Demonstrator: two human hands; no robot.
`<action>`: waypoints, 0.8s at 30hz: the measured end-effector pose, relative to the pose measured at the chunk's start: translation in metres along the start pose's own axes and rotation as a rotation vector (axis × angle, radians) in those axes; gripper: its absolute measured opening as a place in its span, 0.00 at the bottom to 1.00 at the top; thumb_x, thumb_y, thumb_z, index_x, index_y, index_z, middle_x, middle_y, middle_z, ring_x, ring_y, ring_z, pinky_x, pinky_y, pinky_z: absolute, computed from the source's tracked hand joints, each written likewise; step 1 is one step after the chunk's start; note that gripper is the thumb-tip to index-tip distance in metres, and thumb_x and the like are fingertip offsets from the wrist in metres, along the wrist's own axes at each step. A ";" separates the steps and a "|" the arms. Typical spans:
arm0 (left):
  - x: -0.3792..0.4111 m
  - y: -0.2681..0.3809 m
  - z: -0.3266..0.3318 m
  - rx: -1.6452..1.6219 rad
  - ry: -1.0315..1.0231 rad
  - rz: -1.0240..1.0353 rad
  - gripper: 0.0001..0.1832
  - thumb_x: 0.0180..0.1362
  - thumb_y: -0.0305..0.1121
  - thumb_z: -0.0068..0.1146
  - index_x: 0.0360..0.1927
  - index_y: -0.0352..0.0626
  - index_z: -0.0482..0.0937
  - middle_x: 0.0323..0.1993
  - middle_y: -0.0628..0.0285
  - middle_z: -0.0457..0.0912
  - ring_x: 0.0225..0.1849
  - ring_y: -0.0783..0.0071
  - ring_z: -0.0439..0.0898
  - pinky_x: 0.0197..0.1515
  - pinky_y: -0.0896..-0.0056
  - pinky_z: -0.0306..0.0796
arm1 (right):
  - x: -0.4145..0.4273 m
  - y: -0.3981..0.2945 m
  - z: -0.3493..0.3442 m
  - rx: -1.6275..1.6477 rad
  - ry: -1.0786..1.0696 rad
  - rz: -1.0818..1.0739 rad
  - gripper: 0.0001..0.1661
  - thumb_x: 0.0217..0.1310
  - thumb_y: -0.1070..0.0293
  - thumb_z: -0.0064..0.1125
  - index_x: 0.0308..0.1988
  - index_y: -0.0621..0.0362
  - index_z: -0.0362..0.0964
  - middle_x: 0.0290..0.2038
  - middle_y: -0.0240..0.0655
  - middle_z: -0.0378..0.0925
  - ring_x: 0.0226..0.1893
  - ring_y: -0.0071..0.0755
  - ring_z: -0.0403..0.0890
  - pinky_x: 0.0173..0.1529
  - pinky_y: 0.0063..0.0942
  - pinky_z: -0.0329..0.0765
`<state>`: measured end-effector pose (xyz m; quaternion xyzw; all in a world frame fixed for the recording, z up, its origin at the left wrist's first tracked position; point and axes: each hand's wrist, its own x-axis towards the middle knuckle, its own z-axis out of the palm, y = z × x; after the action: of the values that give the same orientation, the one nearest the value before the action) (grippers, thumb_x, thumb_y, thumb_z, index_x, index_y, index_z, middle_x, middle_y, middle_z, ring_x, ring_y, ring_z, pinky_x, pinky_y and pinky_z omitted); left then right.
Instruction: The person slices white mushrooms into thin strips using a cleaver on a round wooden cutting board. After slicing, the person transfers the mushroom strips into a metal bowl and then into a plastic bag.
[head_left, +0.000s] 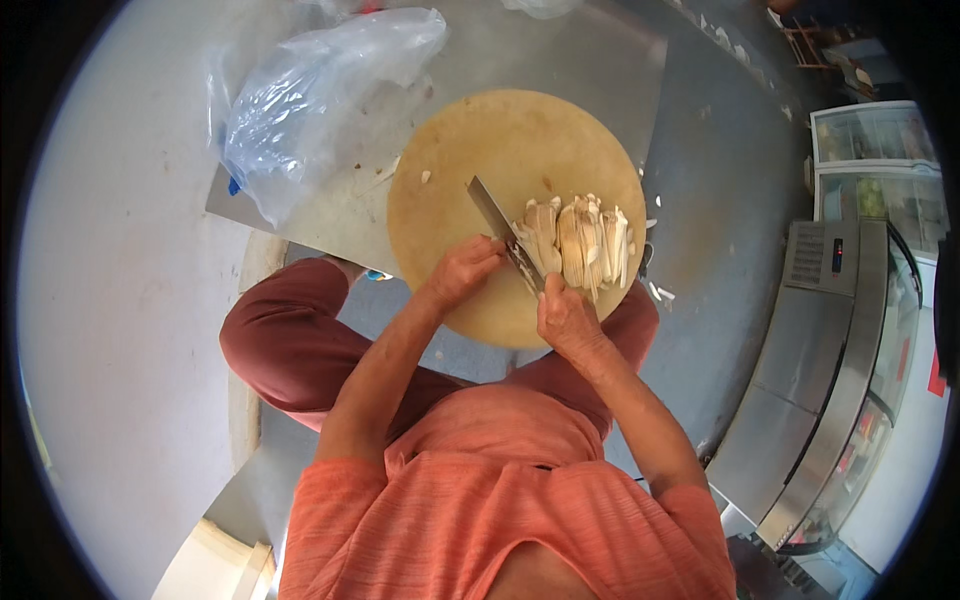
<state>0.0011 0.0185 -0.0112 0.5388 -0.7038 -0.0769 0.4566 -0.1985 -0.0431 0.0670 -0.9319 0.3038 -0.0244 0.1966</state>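
Note:
A cleaver (490, 208) slants across the round chopping board (480, 142), with its handle end in my right hand (568, 313). Small pale bits cling to the blade near the handle. My left hand (466, 268) is at the blade's left side, its fingers bunched against or very near the metal; whether they pinch anything is hidden. Right of the blade, sliced pale-brown mushrooms (576, 232) lie in leaning stacks, the nearest slices close to my right hand. One small pale scrap (426, 176) rests alone on the board's left part.
A clear plastic bag (289, 120) lies on the metal tabletop (600, 52) beyond the board's left side. White scraps (661, 292) are scattered on the floor (697, 225) to the right. A glass-fronted display cabinet (817, 375) stands farther right. A white wall (127, 225) bounds the left.

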 end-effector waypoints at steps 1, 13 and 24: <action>0.000 -0.001 -0.001 -0.002 0.002 0.015 0.12 0.37 0.19 0.56 0.29 0.40 0.76 0.37 0.59 0.78 0.36 0.61 0.77 0.36 0.66 0.73 | 0.002 0.000 0.000 0.008 -0.003 0.019 0.07 0.50 0.79 0.50 0.30 0.63 0.58 0.17 0.48 0.72 0.19 0.52 0.78 0.23 0.41 0.76; 0.000 -0.001 0.000 -0.014 0.062 -0.018 0.14 0.36 0.16 0.57 0.31 0.40 0.77 0.37 0.58 0.79 0.36 0.60 0.78 0.36 0.65 0.74 | 0.023 0.000 0.010 0.096 0.105 0.027 0.09 0.51 0.77 0.50 0.32 0.64 0.58 0.20 0.50 0.72 0.21 0.55 0.78 0.25 0.43 0.76; 0.005 0.001 -0.002 0.057 0.041 -0.056 0.12 0.36 0.18 0.56 0.29 0.40 0.76 0.36 0.62 0.79 0.34 0.65 0.78 0.33 0.69 0.75 | 0.021 -0.003 0.011 -0.068 0.048 -0.013 0.08 0.50 0.78 0.49 0.31 0.63 0.58 0.20 0.47 0.72 0.20 0.49 0.79 0.23 0.40 0.76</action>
<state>0.0018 0.0153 -0.0070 0.5723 -0.6811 -0.0586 0.4530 -0.1784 -0.0495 0.0566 -0.9392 0.3029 -0.0378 0.1573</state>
